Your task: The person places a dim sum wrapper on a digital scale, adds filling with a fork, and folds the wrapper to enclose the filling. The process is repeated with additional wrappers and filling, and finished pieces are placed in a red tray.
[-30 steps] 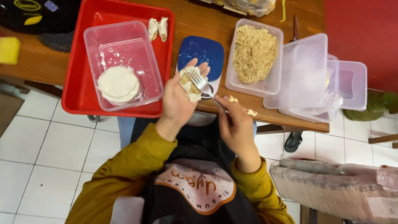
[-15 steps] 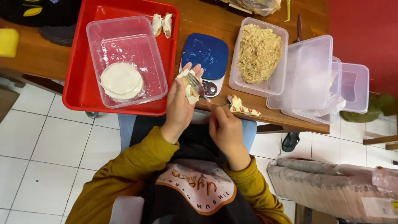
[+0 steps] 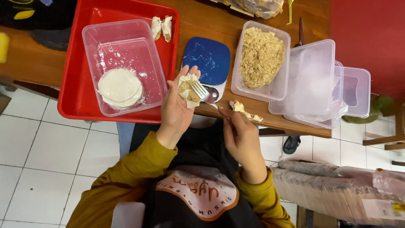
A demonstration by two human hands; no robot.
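While the left hand (image 3: 177, 107) cups a filled dumpling wrapper (image 3: 188, 90) in its open palm, the right hand (image 3: 240, 135) grips a fork (image 3: 205, 95), tines touching the filling.

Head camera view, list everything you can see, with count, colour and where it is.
red tray: one, red, table's left part
wrapper tub: one, clear, on the tray
wrapper stack: one, white, inside that tub
folded dumplings: two, pale, tray's far edge
scale: one, blue top, table centre
filling tub: one, clear, holding tan shredded filling, right of the scale
empty tubs: several stacked, clear, table's right end
wrapper: one, pale with filling, on the left palm
fork: one, silver, tines on the wrapper
left hand: holds the wrapper
right hand: holds the fork
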